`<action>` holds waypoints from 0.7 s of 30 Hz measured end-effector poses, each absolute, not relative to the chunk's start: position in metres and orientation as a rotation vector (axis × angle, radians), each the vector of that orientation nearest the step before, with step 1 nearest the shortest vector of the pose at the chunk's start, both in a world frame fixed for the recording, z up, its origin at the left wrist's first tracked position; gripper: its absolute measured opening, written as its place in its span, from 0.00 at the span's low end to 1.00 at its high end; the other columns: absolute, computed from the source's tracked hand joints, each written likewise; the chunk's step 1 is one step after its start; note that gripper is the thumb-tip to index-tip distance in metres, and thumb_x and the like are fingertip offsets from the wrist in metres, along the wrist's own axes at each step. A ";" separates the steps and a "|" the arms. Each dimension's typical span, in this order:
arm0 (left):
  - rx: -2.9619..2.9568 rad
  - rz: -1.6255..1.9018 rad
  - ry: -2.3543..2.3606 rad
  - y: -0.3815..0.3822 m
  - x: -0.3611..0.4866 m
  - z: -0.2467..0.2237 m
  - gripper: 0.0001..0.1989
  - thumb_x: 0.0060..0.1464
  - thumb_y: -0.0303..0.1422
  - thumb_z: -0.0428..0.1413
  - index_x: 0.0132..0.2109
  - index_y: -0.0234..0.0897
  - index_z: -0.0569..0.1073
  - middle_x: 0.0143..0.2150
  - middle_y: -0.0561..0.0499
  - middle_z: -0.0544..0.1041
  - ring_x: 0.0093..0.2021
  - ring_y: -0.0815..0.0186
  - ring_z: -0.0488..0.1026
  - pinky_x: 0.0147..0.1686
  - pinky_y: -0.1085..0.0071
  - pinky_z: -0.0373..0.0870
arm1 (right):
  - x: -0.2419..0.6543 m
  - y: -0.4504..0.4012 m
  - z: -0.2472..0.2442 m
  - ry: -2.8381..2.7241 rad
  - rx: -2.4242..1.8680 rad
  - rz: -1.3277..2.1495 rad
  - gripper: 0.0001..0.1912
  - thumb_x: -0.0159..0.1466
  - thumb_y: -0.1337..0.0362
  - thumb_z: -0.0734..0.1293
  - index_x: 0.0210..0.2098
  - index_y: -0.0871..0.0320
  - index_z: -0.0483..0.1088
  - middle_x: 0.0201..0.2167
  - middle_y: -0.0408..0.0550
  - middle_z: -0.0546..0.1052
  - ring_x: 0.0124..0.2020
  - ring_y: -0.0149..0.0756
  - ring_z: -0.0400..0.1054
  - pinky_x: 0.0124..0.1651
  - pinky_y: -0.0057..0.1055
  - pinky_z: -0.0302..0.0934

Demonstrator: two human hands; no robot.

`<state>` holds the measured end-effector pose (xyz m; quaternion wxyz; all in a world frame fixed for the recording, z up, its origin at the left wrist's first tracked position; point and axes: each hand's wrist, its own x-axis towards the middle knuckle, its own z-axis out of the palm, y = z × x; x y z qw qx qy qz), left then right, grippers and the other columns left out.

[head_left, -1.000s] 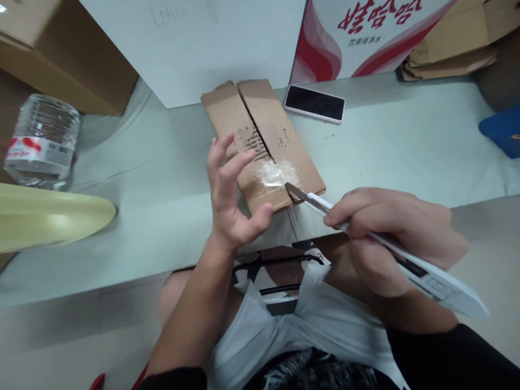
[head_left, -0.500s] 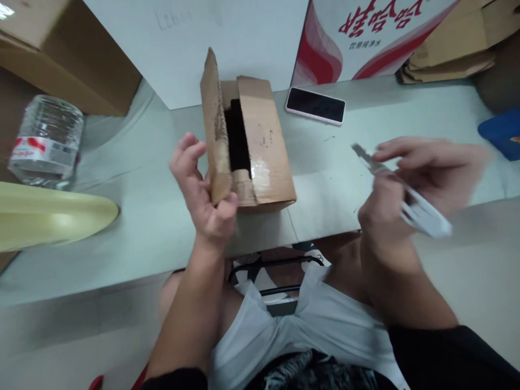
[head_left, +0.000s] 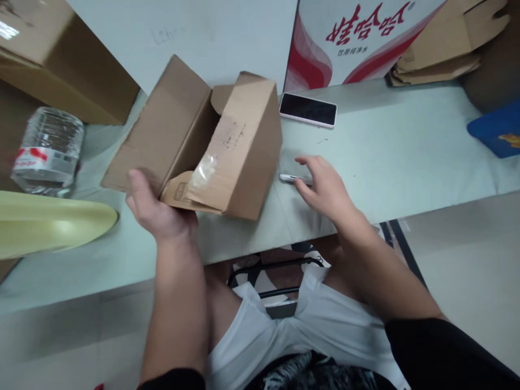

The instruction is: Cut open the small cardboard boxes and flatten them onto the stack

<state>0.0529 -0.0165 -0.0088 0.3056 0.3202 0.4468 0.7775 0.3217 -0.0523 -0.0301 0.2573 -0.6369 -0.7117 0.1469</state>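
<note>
A brown cardboard box point(head_left: 254, 157) leans to the left, its top partly parted and one wide flap swung out. My left hand point(head_left: 158, 211) grips that flap's lower edge, thumb on top and the other fingers mostly hidden beneath. To the right of the box, a white utility knife point(head_left: 288, 177) lies flat on the table. Over its right end is my right hand point(head_left: 325, 187), thumb and index finger apart; the thumb is at the knife, and whether it touches cannot be made out. The box's inside is mostly hidden.
A phone point(head_left: 309, 110) lies behind the knife, by a white and red carton point(head_left: 312, 54). At left are a water bottle point(head_left: 49, 151) and a yellow curved object point(head_left: 57, 225). Folded cardboard point(head_left: 439, 49) and a blue object point(head_left: 498, 130) stand at right.
My right hand has come down and left, and the utility knife it held up now lies on the table. My left hand has pulled the flap outward, tilting the box left.
</note>
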 end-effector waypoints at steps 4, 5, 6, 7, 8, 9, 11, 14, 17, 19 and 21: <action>0.847 1.889 1.157 -0.015 0.043 -0.009 0.19 0.55 0.49 0.61 0.43 0.39 0.74 0.53 0.46 0.84 0.71 0.50 0.70 0.74 0.50 0.64 | 0.325 -0.051 -0.028 -1.727 -1.415 0.393 0.28 0.67 0.52 0.66 0.64 0.53 0.64 0.62 0.60 0.75 0.62 0.53 0.71 0.61 0.54 0.69; 0.818 1.823 1.157 -0.015 0.041 -0.009 0.19 0.54 0.48 0.61 0.44 0.38 0.74 0.52 0.44 0.84 0.71 0.48 0.69 0.73 0.48 0.65 | 0.326 -0.051 -0.027 -1.698 -1.341 0.404 0.30 0.68 0.49 0.66 0.66 0.51 0.61 0.64 0.59 0.73 0.65 0.53 0.69 0.63 0.55 0.69; 0.779 1.744 1.166 -0.015 0.040 -0.008 0.19 0.53 0.47 0.62 0.44 0.37 0.74 0.51 0.43 0.85 0.71 0.47 0.70 0.73 0.46 0.66 | 0.328 -0.052 -0.025 -1.677 -1.276 0.414 0.33 0.68 0.45 0.65 0.68 0.49 0.58 0.67 0.59 0.70 0.67 0.53 0.68 0.64 0.55 0.68; 0.735 1.660 1.181 -0.016 0.040 -0.008 0.19 0.53 0.46 0.63 0.44 0.36 0.75 0.49 0.42 0.85 0.71 0.45 0.70 0.72 0.45 0.67 | 0.329 -0.053 -0.024 -1.668 -1.222 0.425 0.36 0.68 0.42 0.65 0.69 0.47 0.56 0.69 0.59 0.68 0.69 0.53 0.66 0.65 0.56 0.67; 0.696 1.592 1.200 -0.016 0.039 -0.007 0.19 0.52 0.45 0.63 0.45 0.35 0.76 0.49 0.42 0.85 0.70 0.45 0.71 0.73 0.45 0.67 | 0.330 -0.053 -0.022 -1.670 -1.184 0.436 0.38 0.67 0.38 0.64 0.70 0.46 0.54 0.70 0.58 0.66 0.70 0.54 0.65 0.67 0.57 0.66; 0.667 1.541 1.218 -0.017 0.039 -0.006 0.19 0.53 0.44 0.63 0.45 0.35 0.77 0.48 0.42 0.86 0.70 0.44 0.71 0.73 0.45 0.66 | 0.332 -0.054 -0.021 -1.682 -1.161 0.445 0.39 0.67 0.35 0.62 0.70 0.45 0.54 0.70 0.58 0.66 0.71 0.54 0.64 0.68 0.58 0.65; 0.663 1.504 1.229 -0.019 0.040 -0.004 0.17 0.54 0.42 0.63 0.45 0.34 0.78 0.48 0.42 0.86 0.71 0.45 0.70 0.73 0.45 0.66 | 0.334 -0.056 -0.018 -1.720 -1.148 0.459 0.39 0.66 0.32 0.61 0.69 0.44 0.55 0.69 0.56 0.67 0.71 0.55 0.64 0.69 0.59 0.63; 0.748 1.518 1.219 -0.022 0.042 -0.002 0.15 0.56 0.41 0.63 0.44 0.35 0.78 0.49 0.44 0.86 0.75 0.45 0.65 0.74 0.43 0.63 | 0.334 -0.057 -0.019 -1.755 -1.167 0.501 0.40 0.65 0.29 0.59 0.67 0.44 0.57 0.69 0.55 0.68 0.70 0.55 0.65 0.70 0.60 0.62; 0.804 1.531 1.191 -0.022 0.043 -0.006 0.14 0.52 0.42 0.65 0.41 0.38 0.76 0.47 0.45 0.86 0.76 0.45 0.62 0.76 0.44 0.61 | 0.331 -0.056 -0.022 -1.783 -1.164 0.564 0.42 0.63 0.26 0.58 0.65 0.45 0.55 0.70 0.56 0.66 0.72 0.55 0.63 0.71 0.60 0.61; 0.818 1.519 1.145 -0.019 0.043 -0.011 0.15 0.50 0.43 0.65 0.40 0.39 0.74 0.46 0.45 0.85 0.74 0.46 0.65 0.74 0.47 0.63 | 0.330 -0.054 -0.024 -1.783 -1.117 0.583 0.42 0.62 0.24 0.58 0.62 0.45 0.54 0.72 0.58 0.63 0.74 0.55 0.60 0.72 0.61 0.59; 0.862 1.572 1.114 -0.015 0.045 -0.018 0.17 0.51 0.44 0.66 0.40 0.41 0.71 0.44 0.46 0.84 0.68 0.50 0.71 0.71 0.51 0.68 | 0.329 -0.052 -0.025 -1.787 -1.097 0.589 0.41 0.61 0.24 0.59 0.59 0.45 0.53 0.74 0.59 0.60 0.76 0.56 0.57 0.72 0.63 0.58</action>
